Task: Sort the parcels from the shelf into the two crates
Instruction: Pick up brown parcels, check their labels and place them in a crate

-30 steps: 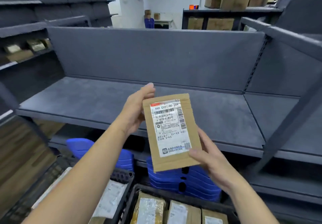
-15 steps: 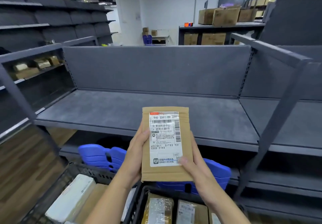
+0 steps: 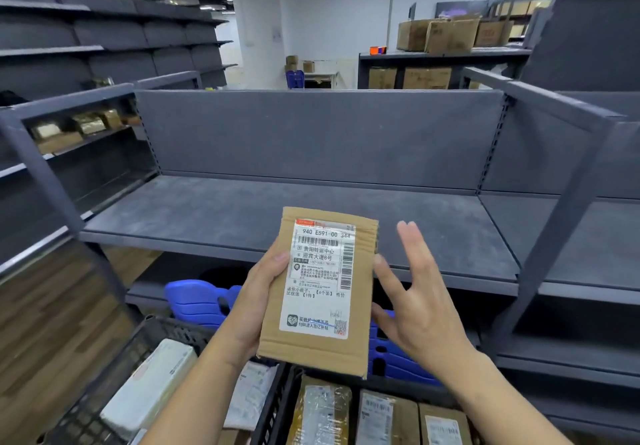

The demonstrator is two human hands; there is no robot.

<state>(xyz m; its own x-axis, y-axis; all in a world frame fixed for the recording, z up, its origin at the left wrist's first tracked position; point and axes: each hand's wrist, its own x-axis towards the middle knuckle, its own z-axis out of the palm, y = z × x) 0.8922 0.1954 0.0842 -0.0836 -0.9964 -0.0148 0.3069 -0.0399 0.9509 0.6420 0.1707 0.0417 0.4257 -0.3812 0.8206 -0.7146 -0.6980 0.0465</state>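
The right hand [image 3: 422,309] has been taken off the parcel [image 3: 318,288] since the earlier frame. It is now held just beside the parcel with fingers spread wide, gripping nothing. The parcel is left to the left hand [image 3: 256,306] alone, pinched with the thumb on its face and the fingers hidden behind. It is carried label-up, in front of the shelf [image 3: 277,209] and below its edge.

A slip is to be feared here. With one hand's grip on a flat packet, a drop could be caused, and the wrong crate could be hit, since both lie below the shelf front.

- One parcel is counted in hand.
- Two crates are counted: the left crate [image 3: 166,333] and the right crate [image 3: 277,403].
- Three parcels are seen in the right crate.
- At least two are seen in the left crate.
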